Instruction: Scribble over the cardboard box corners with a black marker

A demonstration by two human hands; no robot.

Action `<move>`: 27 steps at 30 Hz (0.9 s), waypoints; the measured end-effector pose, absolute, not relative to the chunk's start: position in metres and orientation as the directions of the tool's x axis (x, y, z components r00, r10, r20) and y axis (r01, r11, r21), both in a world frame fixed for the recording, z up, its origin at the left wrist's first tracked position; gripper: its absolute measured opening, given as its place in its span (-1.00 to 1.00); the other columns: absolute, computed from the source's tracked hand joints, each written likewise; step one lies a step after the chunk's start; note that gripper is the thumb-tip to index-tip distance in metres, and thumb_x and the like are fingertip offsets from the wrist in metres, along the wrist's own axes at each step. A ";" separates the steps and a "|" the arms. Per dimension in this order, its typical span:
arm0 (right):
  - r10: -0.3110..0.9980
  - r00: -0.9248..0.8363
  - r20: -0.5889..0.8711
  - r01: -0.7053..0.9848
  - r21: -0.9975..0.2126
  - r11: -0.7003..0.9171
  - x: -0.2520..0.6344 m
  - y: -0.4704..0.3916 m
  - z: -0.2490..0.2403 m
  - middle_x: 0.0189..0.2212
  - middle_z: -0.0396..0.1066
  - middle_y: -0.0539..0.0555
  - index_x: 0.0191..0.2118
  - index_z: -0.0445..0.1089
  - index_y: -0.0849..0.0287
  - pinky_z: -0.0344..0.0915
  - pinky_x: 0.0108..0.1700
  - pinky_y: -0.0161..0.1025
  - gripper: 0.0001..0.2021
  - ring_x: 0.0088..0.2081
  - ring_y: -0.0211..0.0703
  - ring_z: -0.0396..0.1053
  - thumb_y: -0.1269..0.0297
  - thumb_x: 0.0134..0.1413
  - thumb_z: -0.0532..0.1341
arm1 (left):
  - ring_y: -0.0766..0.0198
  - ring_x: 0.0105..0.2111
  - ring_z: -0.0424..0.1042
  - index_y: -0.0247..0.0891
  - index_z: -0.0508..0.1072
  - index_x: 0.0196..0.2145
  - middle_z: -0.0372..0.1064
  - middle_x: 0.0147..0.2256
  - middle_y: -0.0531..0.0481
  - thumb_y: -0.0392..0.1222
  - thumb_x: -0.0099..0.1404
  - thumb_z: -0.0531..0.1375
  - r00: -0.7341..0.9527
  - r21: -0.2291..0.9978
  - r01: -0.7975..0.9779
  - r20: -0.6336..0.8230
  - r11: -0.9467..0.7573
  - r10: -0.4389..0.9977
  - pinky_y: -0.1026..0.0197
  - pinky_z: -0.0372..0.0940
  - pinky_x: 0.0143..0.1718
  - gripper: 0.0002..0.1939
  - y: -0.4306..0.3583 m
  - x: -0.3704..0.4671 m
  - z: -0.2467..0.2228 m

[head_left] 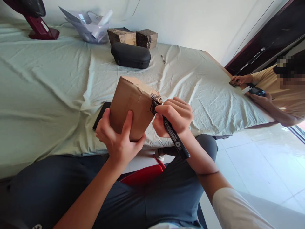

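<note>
So you've got the brown cardboard box (128, 109) right in front of you, tilted, over the near side of the cloth-covered bench (59, 86). It sits just past your left hand (119, 138), which is partly open around it: fingers spread, a couple curling over the left edge, one finger flat on the big plain face, thumb down by the lower edge. Can't tell if the box is also resting on anything.

Your right hand (173, 116) is just off the box's right end, curled snugly around a black marker (175, 136) with pale lettering on its barrel. The marker's tip is down at that end of the box.

As for looks, the big face is plain tan, kinda creased near the top edge, and that right end has loopy black scribbles (153, 109) and a rough, torn-looking corner. A flat black object (101, 115) pokes out behind the box's left side.
</note>
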State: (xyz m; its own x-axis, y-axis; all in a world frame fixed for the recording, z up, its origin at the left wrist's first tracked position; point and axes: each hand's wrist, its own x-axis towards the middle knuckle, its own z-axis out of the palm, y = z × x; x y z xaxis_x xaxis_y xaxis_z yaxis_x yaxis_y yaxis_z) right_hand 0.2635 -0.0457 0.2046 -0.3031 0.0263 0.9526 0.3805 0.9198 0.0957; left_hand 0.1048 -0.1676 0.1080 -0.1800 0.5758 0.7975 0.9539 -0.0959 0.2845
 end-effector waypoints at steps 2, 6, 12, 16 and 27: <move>0.008 -0.277 0.961 0.337 0.089 0.937 0.263 -0.045 0.204 -0.60 0.19 -0.16 -0.32 0.21 -0.02 0.08 -0.51 -0.15 -0.83 -0.62 -0.26 0.12 0.46 0.09 0.13 | -0.65 0.47 0.16 -0.01 0.27 0.58 -0.07 0.57 -0.47 0.06 0.22 0.54 -0.183 0.290 0.952 0.792 -0.095 0.582 -0.56 0.13 0.42 0.06 -0.168 0.105 0.108; 0.018 -0.236 0.971 0.280 0.051 0.959 0.261 -0.044 0.207 -0.59 0.24 -0.16 -0.28 0.26 -0.02 0.09 -0.52 -0.16 -0.79 -0.61 -0.27 0.13 0.49 0.03 0.16 | -0.66 0.49 0.13 0.00 0.34 0.54 -0.08 0.59 -0.43 0.06 0.20 0.55 -0.213 0.328 0.941 0.770 -0.086 0.601 -0.60 0.10 0.45 0.01 -0.169 0.105 0.105; 0.196 -0.163 0.967 0.276 -0.146 0.950 0.263 -0.051 0.209 -0.59 0.26 -0.13 -0.32 0.33 -0.01 0.18 -0.53 -0.19 -0.87 -0.64 -0.27 0.13 0.42 0.18 0.17 | -0.65 0.52 0.08 -0.01 0.42 0.51 -0.08 0.61 -0.40 0.10 0.19 0.55 -0.224 0.367 0.922 0.766 -0.123 0.603 -0.60 0.04 0.49 -0.02 -0.169 0.103 0.101; 0.416 -0.181 0.891 0.213 -0.378 0.901 0.271 -0.054 0.210 -0.58 0.27 -0.13 -0.32 0.39 0.02 0.32 -0.46 -0.21 -0.89 -0.60 -0.27 0.20 0.40 0.20 0.21 | -0.63 0.49 0.12 -0.01 0.43 0.48 -0.09 0.60 -0.39 0.13 0.17 0.56 -0.193 0.332 0.935 0.775 -0.127 0.602 -0.58 0.10 0.47 -0.02 -0.166 0.097 0.098; 0.660 -0.266 0.703 -0.104 -0.701 0.705 0.267 -0.044 0.204 -0.50 0.36 -0.12 -0.32 0.31 0.03 0.38 -0.45 -0.30 -0.90 -0.53 -0.30 0.31 0.35 0.25 0.14 | -0.64 0.53 0.04 -0.03 0.32 0.47 -0.14 0.56 -0.47 0.03 0.03 0.62 -0.074 0.256 0.924 0.849 -0.285 0.522 -0.60 0.19 0.45 0.11 -0.152 0.073 0.076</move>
